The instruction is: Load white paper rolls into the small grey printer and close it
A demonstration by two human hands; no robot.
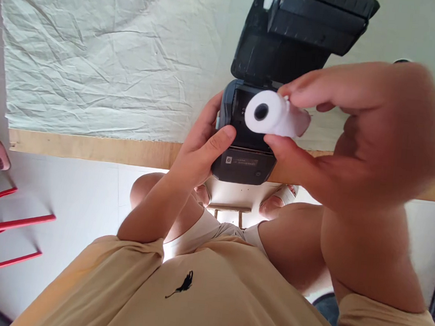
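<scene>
My left hand (204, 144) grips the left side of a small dark printer (244, 166) at the table's near edge, thumb across its front. The printer's lid (301, 28) stands open, showing the empty paper bay. My right hand (350, 129) pinches a white paper roll (269, 113) between thumb and fingers. The roll hangs just above the open bay, its hollow core facing me. The right hand is blurred by motion.
A creased white cloth (98, 51) covers the table, whose wooden edge (89, 148) runs across the view. Red chair legs (6, 225) stand on the pale floor at the left. My knees and beige shirt (206, 294) fill the bottom.
</scene>
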